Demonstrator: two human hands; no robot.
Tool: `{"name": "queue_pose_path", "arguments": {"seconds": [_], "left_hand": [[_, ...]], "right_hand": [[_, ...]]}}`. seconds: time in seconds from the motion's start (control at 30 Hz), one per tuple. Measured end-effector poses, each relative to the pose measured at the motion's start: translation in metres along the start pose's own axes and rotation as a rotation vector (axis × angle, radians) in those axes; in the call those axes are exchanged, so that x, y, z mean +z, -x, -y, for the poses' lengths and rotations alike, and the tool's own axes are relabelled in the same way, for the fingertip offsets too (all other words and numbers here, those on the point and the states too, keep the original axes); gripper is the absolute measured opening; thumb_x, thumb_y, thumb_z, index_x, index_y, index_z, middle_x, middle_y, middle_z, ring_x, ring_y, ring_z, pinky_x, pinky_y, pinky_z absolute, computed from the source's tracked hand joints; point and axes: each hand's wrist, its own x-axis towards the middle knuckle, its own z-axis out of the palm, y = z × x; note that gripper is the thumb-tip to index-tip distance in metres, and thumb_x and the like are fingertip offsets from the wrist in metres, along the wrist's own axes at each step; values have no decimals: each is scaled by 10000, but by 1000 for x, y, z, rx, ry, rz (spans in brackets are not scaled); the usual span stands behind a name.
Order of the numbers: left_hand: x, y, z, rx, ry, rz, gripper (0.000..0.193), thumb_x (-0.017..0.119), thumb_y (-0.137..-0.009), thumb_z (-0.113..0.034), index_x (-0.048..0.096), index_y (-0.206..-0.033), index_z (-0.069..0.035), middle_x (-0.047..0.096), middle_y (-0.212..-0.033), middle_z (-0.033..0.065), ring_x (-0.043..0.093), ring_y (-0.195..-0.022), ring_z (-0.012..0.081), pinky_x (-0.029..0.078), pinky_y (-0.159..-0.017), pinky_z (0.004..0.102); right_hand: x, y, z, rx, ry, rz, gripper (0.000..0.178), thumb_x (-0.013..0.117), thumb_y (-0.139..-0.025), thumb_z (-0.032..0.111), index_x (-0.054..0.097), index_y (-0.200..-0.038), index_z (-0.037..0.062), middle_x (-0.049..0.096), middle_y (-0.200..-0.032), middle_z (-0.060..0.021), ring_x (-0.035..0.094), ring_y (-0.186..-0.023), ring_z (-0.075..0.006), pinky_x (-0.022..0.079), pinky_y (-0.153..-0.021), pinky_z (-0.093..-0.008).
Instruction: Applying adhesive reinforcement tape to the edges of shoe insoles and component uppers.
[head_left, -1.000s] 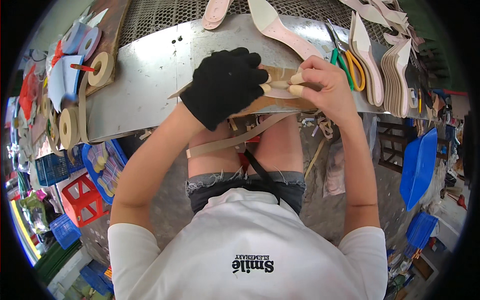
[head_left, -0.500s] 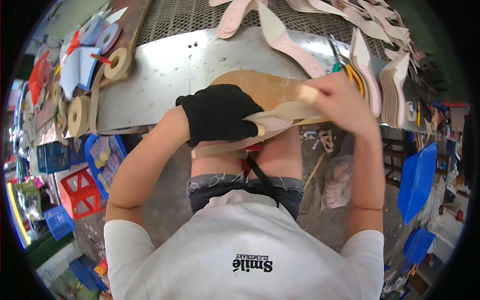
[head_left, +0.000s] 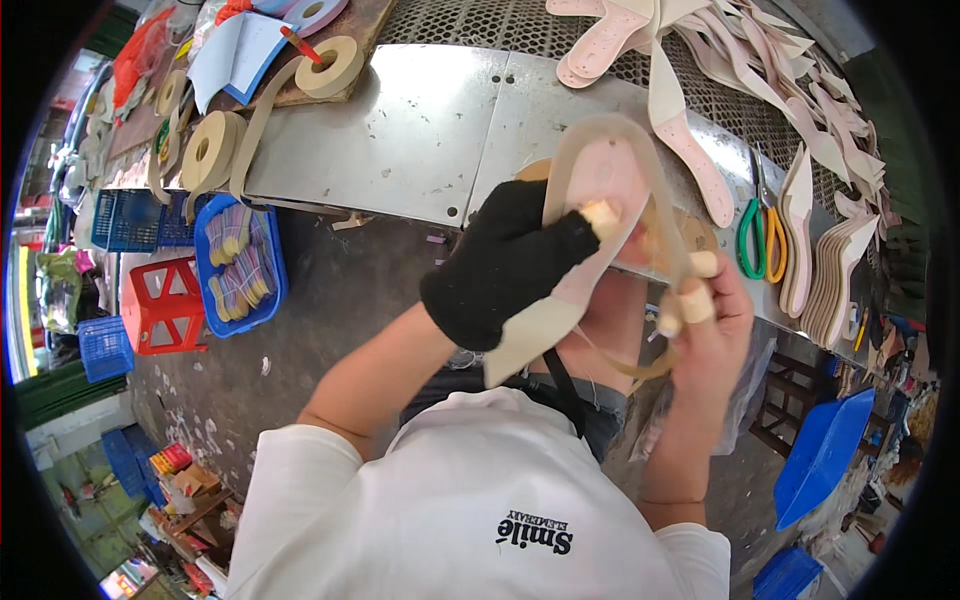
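My left hand (head_left: 505, 265), in a black fingerless-style glove with a beige cover on the thumb, is closed on a pink shoe insole (head_left: 590, 260). The insole is tilted, its rounded end away from me and its pointed beige end near my lap. A narrow beige tape (head_left: 672, 220) runs round the rounded end and along the right side. My right hand (head_left: 708, 325), beige covers on its fingertips, pinches this tape right of the insole; the tape's tail loops down below the fingers. Behind the insole, a round brown board (head_left: 692, 232) is partly hidden.
Green-and-orange-handled scissors (head_left: 762, 235) lie on the metal table (head_left: 420, 130), beside stacked insoles (head_left: 838, 280). More insoles (head_left: 780, 80) are heaped on mesh at the back. Tape rolls (head_left: 212, 150) sit at left, above a blue basket (head_left: 240, 265) and a red stool (head_left: 165, 305).
The insole has swung from lying sideways to rounded end away from me. My right hand has come lower, with the tape now round that end. The whole view has shifted.
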Motion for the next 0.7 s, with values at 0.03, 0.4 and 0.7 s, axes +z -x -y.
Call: {"name": "queue_pose_path", "arguments": {"seconds": [0.03, 0.4, 0.7], "left_hand": [[0, -4, 5, 95, -23, -91, 371, 582, -920, -331, 611, -1070, 7, 648, -881, 54, 598, -796, 123, 486, -695, 286], [30, -22, 11, 430, 263, -288, 345, 547, -948, -205, 568, -1238, -18, 602, -1046, -10, 506, -856, 42, 433, -742, 219], [14, -29, -3, 182, 152, -106, 500, 523, -947, -360, 472, -1332, -45, 599, -1126, 104, 597, -1025, 172, 502, -832, 300]], "right_hand": [[15, 2, -2, -34, 9, -21, 108, 633, -868, 44, 592, -940, -25, 627, -770, -17, 578, -652, -54, 443, -575, -187], [38, -22, -17, -479, 581, -187, 133, 726, -752, 27, 621, -820, -20, 526, -776, -23, 404, -575, -82, 342, -503, -232], [23, -33, -13, -347, 476, 97, 105, 660, -796, 23, 641, -887, -25, 568, -845, -31, 512, -670, -80, 391, -575, -207]]}}
